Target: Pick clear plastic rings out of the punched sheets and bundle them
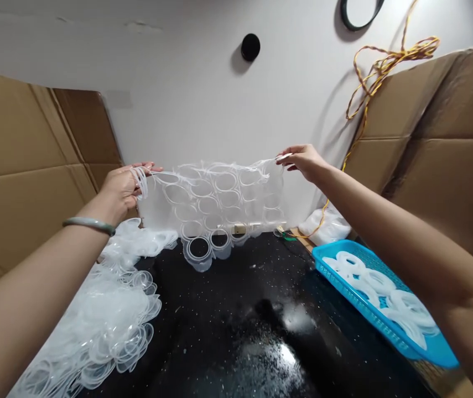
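Both my hands hold up a sheet of clear, joined plastic rings (215,199). My left hand (122,190) grips its upper left corner, where several loops bunch between the fingers. My right hand (305,163) pinches the upper right edge between fingers and thumb. The sheet hangs in a wide web, and its lower end rests on the black table (240,315) as a few stacked clear cups (198,254). A jade-like bangle (89,224) circles my left wrist.
A large heap of clear plastic rings (99,315) lies on the table's left side. A blue plastic basket (344,276) holding white rings sits at right. Cardboard sheets line both sides, a white wall stands behind, a yellow cord (385,72) hangs on it, and a white bag (325,226) sits behind the table.
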The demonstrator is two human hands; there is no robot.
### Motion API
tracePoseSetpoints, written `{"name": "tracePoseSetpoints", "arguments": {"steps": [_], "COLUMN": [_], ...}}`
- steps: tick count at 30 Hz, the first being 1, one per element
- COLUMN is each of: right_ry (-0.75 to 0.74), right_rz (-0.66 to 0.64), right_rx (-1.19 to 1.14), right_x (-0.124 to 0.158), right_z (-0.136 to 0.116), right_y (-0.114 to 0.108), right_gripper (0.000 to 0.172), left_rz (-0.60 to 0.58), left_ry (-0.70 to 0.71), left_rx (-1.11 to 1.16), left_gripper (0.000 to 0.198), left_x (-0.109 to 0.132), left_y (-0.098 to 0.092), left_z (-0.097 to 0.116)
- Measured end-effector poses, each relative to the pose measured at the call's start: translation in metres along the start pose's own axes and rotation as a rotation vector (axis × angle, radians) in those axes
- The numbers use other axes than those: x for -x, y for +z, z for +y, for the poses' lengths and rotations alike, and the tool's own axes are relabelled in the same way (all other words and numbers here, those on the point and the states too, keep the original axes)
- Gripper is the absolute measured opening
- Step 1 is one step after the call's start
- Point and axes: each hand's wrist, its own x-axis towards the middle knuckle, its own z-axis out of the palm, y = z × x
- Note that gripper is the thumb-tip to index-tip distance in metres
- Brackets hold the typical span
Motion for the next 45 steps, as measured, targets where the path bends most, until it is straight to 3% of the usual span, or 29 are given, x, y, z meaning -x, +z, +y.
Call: {"name": "tracePoseSetpoints", "arguments": {"steps": [2, 5, 8, 11, 14, 16, 20, 23, 26, 30, 35, 39, 41, 45], "right_ry": [-0.045, -0.081, -0.006, 0.070, 0.126, 0.147, 0.155, 0.187, 0.174, 0.128, 0.024, 0.027, 0.025, 0.051], "right_rz": [-0.084, -0.278, -0.532, -0.793, -0.934, -0.952, -0.802, -0.739, -0.792, -0.937, -0.927, -0.979, -0.929, -0.825], "right_rx": [0.023, 0.119, 0.227, 0.257, 0.306, 0.329, 0.309, 0.180, 0.005, -0.062, 0.147, 0.193, 0.212, 0.061], "right_x": [0.022, 0.072, 0.135, 0.200, 0.248, 0.261, 0.253, 0.244, 0.255, 0.292, 0.330, 0.335, 0.333, 0.330], "right_z": [0.000, 0.011, 0.035, 0.064, 0.086, 0.090, 0.073, 0.056, 0.050, 0.049, 0.033, 0.024, 0.022, 0.018], "right_y": [-0.008, -0.024, -0.033, -0.030, -0.022, -0.020, -0.014, 0.010, 0.048, 0.081, 0.070, 0.054, 0.054, 0.084], "right_gripper": [0.011, 0.015, 0.018, 0.017, 0.016, 0.017, 0.032, 0.050, 0.055, 0.048, 0.040, 0.039, 0.039, 0.038], "left_rz": [0.041, 0.072, 0.030, -0.119, -0.299, -0.315, -0.322, -0.484, -0.652, -0.698, -0.677, -0.692, -0.701, -0.679], "left_ry": [-0.095, -0.260, -0.465, -0.618, -0.600, -0.512, -0.200, 0.125, 0.349, 0.406, 0.394, 0.433, 0.450, 0.465], "left_rx": [0.002, -0.003, -0.063, -0.185, -0.292, -0.403, -0.634, -0.670, -0.682, -0.702, -0.689, -0.695, -0.704, -0.722], "left_gripper": [0.036, 0.030, 0.029, 0.033, 0.032, 0.031, 0.026, 0.026, 0.031, 0.033, 0.030, 0.030, 0.032, 0.031], "left_x": [0.028, 0.093, 0.176, 0.259, 0.321, 0.343, 0.353, 0.352, 0.359, 0.369, 0.367, 0.370, 0.375, 0.382], "left_y": [-0.004, -0.012, -0.022, -0.034, -0.048, -0.056, -0.051, -0.023, 0.007, 0.021, 0.015, 0.011, 0.011, 0.014], "left_z": [0.004, -0.001, -0.026, -0.066, -0.101, -0.111, -0.099, -0.087, -0.090, -0.099, -0.092, -0.093, -0.096, -0.097]}}
